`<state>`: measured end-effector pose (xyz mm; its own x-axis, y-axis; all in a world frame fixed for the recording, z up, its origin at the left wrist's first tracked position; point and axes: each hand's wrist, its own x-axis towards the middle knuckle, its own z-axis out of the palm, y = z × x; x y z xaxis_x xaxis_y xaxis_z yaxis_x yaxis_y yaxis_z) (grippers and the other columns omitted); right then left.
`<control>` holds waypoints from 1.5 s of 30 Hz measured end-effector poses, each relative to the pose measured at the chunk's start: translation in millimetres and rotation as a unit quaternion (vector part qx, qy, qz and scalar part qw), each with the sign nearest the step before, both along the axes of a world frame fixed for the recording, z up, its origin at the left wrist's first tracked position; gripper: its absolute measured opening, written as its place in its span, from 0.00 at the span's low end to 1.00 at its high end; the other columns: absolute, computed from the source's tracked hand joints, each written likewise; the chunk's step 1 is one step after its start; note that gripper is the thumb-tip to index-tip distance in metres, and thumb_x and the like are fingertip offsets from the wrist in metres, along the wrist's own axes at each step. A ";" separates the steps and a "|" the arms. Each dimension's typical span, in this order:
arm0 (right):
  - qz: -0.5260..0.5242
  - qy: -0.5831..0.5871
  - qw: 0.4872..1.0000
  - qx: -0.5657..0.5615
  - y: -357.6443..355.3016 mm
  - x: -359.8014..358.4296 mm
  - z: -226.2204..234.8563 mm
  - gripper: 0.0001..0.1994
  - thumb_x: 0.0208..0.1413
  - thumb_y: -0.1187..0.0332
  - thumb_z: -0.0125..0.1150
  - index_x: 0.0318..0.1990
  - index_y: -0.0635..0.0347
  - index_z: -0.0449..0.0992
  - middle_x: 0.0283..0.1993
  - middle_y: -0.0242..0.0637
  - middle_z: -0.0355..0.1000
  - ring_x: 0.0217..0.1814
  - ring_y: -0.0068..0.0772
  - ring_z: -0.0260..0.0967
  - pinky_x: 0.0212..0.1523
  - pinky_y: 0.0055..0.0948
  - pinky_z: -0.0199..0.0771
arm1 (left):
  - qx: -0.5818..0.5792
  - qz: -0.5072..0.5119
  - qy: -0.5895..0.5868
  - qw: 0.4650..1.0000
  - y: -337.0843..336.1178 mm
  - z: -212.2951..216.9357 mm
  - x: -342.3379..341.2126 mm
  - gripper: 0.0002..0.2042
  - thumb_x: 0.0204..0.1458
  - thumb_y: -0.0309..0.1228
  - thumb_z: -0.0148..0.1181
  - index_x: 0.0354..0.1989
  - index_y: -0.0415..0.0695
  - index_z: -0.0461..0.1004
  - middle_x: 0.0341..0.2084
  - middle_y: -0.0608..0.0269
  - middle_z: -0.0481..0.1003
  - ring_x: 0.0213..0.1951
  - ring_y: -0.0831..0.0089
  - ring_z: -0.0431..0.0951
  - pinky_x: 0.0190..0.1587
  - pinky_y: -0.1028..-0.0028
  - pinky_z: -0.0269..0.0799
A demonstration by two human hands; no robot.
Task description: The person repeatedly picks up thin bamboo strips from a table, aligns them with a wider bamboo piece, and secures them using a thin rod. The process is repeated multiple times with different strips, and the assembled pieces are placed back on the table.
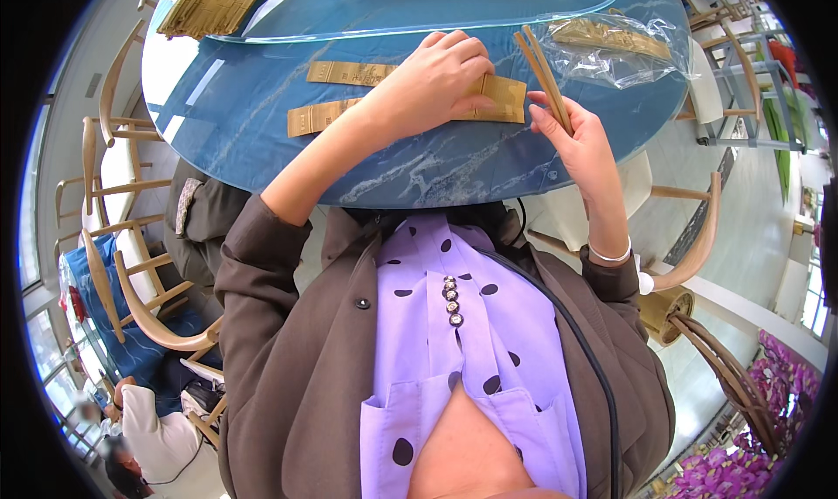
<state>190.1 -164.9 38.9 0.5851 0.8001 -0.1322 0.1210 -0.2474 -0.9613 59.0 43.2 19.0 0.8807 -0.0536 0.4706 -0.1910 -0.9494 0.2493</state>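
Now: right hand (583, 141) grips chopsticks (543, 73); left hand (436, 80) on paper sleeve (500, 96).

The left hand (441, 75) covers the middle of two sleeves (336, 93) near the table's (262, 106) front edge, so what its fingers grip stays hidden. The right hand (580, 141) hides the lower ends of the chopsticks (543, 71). The stack (214, 1) at the far left edge is cut off.
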 end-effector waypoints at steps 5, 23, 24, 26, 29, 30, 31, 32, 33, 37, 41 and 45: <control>0.047 0.116 0.991 0.044 5.2 3.3 11.2 0.14 0.61 0.66 0.68 0.47 0.69 0.80 0.33 0.29 0.76 0.34 0.14 0.68 0.37 0.15 0.66 | 0.057 0.022 -0.021 0.998 -21.1 19.9 -20.3 0.21 0.50 0.38 0.68 0.50 0.41 0.73 0.44 0.58 0.75 0.50 0.61 0.75 0.57 0.62 0.67; 0.183 0.249 0.951 0.023 11.0 -19.9 17.5 0.10 0.54 0.69 0.74 0.39 0.64 0.81 0.29 0.24 0.73 0.25 0.09 0.59 0.24 0.14 0.53 | 0.044 0.025 0.025 0.998 -43.4 25.2 -59.6 0.26 0.48 0.52 0.63 0.45 0.42 0.70 0.35 0.61 0.64 0.38 0.66 0.72 0.43 0.68 0.72; 0.180 0.253 0.950 0.025 10.4 -20.4 16.6 0.10 0.54 0.69 0.74 0.39 0.63 0.80 0.29 0.25 0.73 0.25 0.09 0.58 0.24 0.14 0.53 | 0.041 0.025 0.017 0.999 -43.4 27.4 -60.5 0.25 0.48 0.52 0.63 0.44 0.42 0.70 0.35 0.62 0.64 0.38 0.67 0.72 0.43 0.68 0.72; 0.173 0.254 0.951 0.026 9.9 -21.0 17.2 0.10 0.54 0.68 0.74 0.38 0.63 0.80 0.29 0.25 0.73 0.26 0.09 0.59 0.25 0.14 0.55 | 0.048 0.030 0.002 0.998 -42.9 28.5 -60.7 0.24 0.48 0.51 0.64 0.42 0.43 0.70 0.35 0.62 0.64 0.38 0.67 0.72 0.42 0.69 0.72; 0.149 0.229 0.961 0.040 11.4 -25.1 17.5 0.09 0.56 0.69 0.72 0.39 0.63 0.80 0.30 0.26 0.73 0.29 0.11 0.63 0.30 0.15 0.62 | 0.076 0.040 -0.010 0.996 -42.2 25.8 -59.5 0.24 0.47 0.50 0.65 0.42 0.43 0.70 0.34 0.64 0.64 0.37 0.69 0.72 0.41 0.70 0.72; 0.129 0.212 0.967 0.056 12.7 -31.6 14.8 0.08 0.56 0.70 0.71 0.39 0.64 0.80 0.31 0.27 0.74 0.30 0.12 0.65 0.32 0.16 0.64 | 0.084 0.041 -0.008 0.996 -42.2 24.5 -57.1 0.23 0.47 0.49 0.65 0.42 0.43 0.70 0.34 0.64 0.64 0.37 0.69 0.72 0.41 0.70 0.72; 0.108 0.194 0.972 0.072 13.7 -35.3 13.4 0.07 0.57 0.71 0.71 0.39 0.64 0.80 0.31 0.27 0.74 0.31 0.13 0.66 0.34 0.16 0.66 | 0.092 0.041 -0.005 0.995 -42.7 24.0 -55.0 0.23 0.47 0.49 0.65 0.42 0.43 0.71 0.34 0.65 0.64 0.37 0.70 0.72 0.41 0.70 0.72; 0.110 0.189 0.973 0.075 14.0 -35.8 13.6 0.07 0.57 0.71 0.70 0.40 0.65 0.80 0.33 0.28 0.75 0.33 0.14 0.67 0.36 0.17 0.68 | 0.107 0.047 0.001 0.993 -44.1 25.1 -53.2 0.23 0.47 0.48 0.65 0.42 0.43 0.71 0.34 0.65 0.64 0.37 0.70 0.71 0.41 0.71 0.72; 0.113 0.184 0.973 0.077 14.1 -36.0 14.0 0.07 0.58 0.72 0.69 0.41 0.66 0.80 0.34 0.29 0.75 0.35 0.16 0.69 0.38 0.18 0.69 | 0.122 0.053 0.008 0.991 -45.7 26.8 -51.3 0.23 0.47 0.48 0.65 0.43 0.43 0.71 0.33 0.65 0.64 0.37 0.71 0.71 0.41 0.71 0.72; 0.096 0.159 0.977 0.100 14.8 -36.8 19.0 0.09 0.59 0.74 0.68 0.45 0.69 0.80 0.37 0.31 0.77 0.37 0.17 0.71 0.40 0.19 0.72 | 0.139 0.080 -0.004 0.987 -48.7 34.7 -49.3 0.22 0.49 0.47 0.65 0.44 0.43 0.71 0.33 0.67 0.66 0.37 0.72 0.72 0.41 0.73 0.71; 0.090 0.139 0.982 0.094 10.9 -29.6 15.0 0.11 0.58 0.74 0.68 0.46 0.70 0.80 0.38 0.32 0.78 0.37 0.17 0.72 0.40 0.18 0.72 | 0.144 0.077 -0.013 0.986 -47.7 30.8 -49.8 0.22 0.49 0.46 0.65 0.44 0.43 0.71 0.34 0.67 0.67 0.38 0.72 0.72 0.41 0.72 0.71; 0.103 0.147 0.980 0.086 10.6 -26.7 11.5 0.11 0.57 0.74 0.69 0.45 0.70 0.80 0.36 0.31 0.78 0.37 0.16 0.71 0.39 0.17 0.72 | 0.114 0.057 -0.033 0.991 -46.0 26.7 -49.3 0.21 0.49 0.44 0.67 0.44 0.43 0.72 0.35 0.66 0.70 0.39 0.71 0.74 0.42 0.71 0.72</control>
<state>163.5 -154.2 50.4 0.3661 0.9224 -0.1228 -0.1372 -0.0771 -0.9875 9.7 -2.9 45.7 0.8553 -0.0672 0.5137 -0.0884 -0.9959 0.0170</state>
